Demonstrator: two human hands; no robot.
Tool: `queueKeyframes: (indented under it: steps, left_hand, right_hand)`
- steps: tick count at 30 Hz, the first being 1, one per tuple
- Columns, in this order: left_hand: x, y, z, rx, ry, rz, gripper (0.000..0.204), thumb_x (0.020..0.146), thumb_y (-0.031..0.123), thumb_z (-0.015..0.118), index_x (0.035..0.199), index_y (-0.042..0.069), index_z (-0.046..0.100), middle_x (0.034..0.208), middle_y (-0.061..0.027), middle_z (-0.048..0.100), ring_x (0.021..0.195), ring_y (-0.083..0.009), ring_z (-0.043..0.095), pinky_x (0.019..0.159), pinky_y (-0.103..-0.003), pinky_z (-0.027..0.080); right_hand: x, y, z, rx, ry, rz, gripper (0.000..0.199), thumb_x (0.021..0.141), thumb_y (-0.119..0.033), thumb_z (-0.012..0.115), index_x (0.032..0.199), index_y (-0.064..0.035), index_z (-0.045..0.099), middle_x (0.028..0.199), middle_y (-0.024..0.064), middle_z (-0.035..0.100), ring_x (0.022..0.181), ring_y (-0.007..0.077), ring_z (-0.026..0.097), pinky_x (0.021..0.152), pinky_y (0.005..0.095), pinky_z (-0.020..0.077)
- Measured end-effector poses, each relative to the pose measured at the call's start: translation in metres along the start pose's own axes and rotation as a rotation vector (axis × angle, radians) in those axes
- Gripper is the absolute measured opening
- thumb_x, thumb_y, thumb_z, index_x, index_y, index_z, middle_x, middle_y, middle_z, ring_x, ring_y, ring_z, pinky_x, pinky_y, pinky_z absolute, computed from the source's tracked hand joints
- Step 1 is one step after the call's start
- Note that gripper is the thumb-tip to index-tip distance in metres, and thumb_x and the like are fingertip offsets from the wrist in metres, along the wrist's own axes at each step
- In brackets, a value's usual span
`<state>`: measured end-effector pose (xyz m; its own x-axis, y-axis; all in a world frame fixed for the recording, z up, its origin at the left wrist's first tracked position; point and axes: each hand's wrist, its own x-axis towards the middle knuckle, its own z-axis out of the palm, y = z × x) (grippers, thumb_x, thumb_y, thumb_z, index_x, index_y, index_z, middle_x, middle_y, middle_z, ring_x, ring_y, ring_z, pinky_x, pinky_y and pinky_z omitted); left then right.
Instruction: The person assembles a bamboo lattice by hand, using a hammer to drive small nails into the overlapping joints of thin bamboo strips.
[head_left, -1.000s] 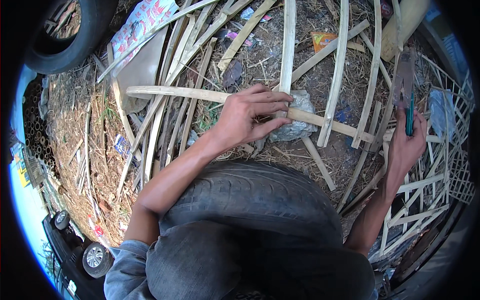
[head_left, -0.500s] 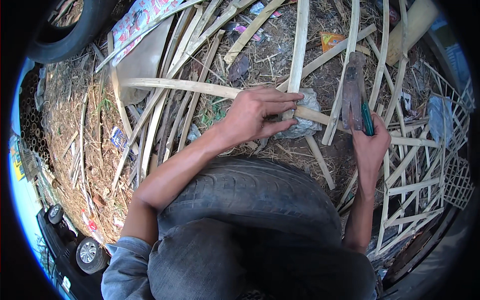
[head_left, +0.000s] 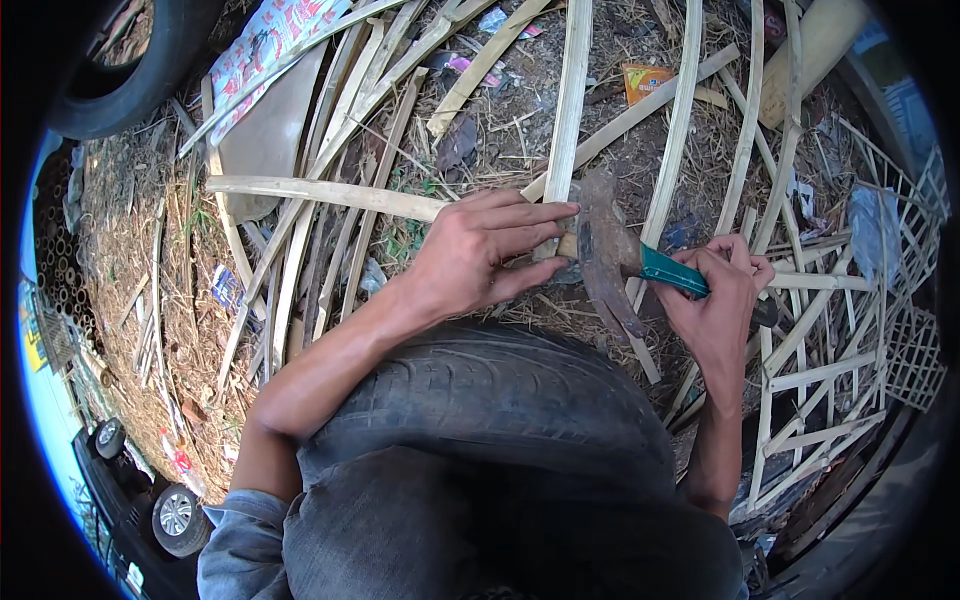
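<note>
Now my right hand (head_left: 722, 300) has swung in from the far right, fingers wrapped around the green handle of a dark curved chopping blade (head_left: 604, 258), its edge just right of my left fingertips. Left hand (head_left: 478, 258) stays flat, fingers closed over the long pale split bamboo strip (head_left: 330, 192) across the old black tyre (head_left: 490, 400) near me. Blade meets strip; cutting looks imminent.
</note>
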<state>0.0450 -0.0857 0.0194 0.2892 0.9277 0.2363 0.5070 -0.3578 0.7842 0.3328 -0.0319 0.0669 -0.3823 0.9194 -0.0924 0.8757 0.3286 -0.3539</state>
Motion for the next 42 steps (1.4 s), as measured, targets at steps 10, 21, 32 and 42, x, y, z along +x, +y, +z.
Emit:
queueKeyframes:
  steps: [10, 21, 32, 42]
  left_hand:
    - [-0.006, 0.000, 0.008, 0.016, 0.018, -0.006, 0.031, 0.078, 0.012, 0.090, 0.105, 0.001, 0.080, 0.126, -0.0081, 0.077, 0.094, -0.0237, 0.073, 0.083, -0.037, 0.061]
    - [0.000, 0.003, 0.012, 0.039, 0.020, 0.030, 0.030, 0.077, 0.009, 0.090, 0.103, 0.000, 0.080, 0.119, -0.0083, 0.078, 0.088, -0.0250, 0.072, 0.076, -0.035, 0.061]
    - [0.015, -0.002, 0.007, 0.048, 0.126, 0.085, 0.027, 0.077, 0.005, 0.089, 0.101, -0.003, 0.079, 0.113, -0.0144, 0.078, 0.088, -0.0245, 0.076, 0.070, -0.034, 0.062]
    - [0.015, -0.003, 0.006, 0.045, 0.081, 0.024, 0.022, 0.081, 0.005, 0.085, 0.103, 0.001, 0.082, 0.113, -0.0097, 0.079, 0.088, -0.0204, 0.073, 0.074, -0.032, 0.061]
  right_hand:
    - [-0.006, 0.012, 0.017, 0.071, 0.037, 0.057, 0.038, 0.068, -0.033, 0.094, 0.074, -0.0027, 0.072, 0.078, 0.0053, 0.061, 0.098, 0.0243, 0.059, 0.097, 0.0438, 0.0319]
    - [-0.005, 0.004, 0.009, 0.093, -0.040, 0.134, 0.054, 0.060, -0.044, 0.099, 0.077, -0.0002, 0.072, 0.094, 0.0091, 0.060, 0.102, 0.0256, 0.058, 0.102, 0.0456, 0.0313]
    - [0.001, 0.003, -0.001, 0.080, -0.086, 0.008, 0.054, 0.058, -0.044, 0.098, 0.076, -0.0008, 0.071, 0.090, 0.0103, 0.060, 0.102, 0.0262, 0.059, 0.105, 0.0493, 0.0285]
    - [-0.001, 0.015, 0.017, 0.066, -0.065, -0.021, 0.050, 0.060, -0.042, 0.097, 0.076, -0.0017, 0.072, 0.084, 0.0082, 0.060, 0.100, 0.0238, 0.059, 0.104, 0.0458, 0.0281]
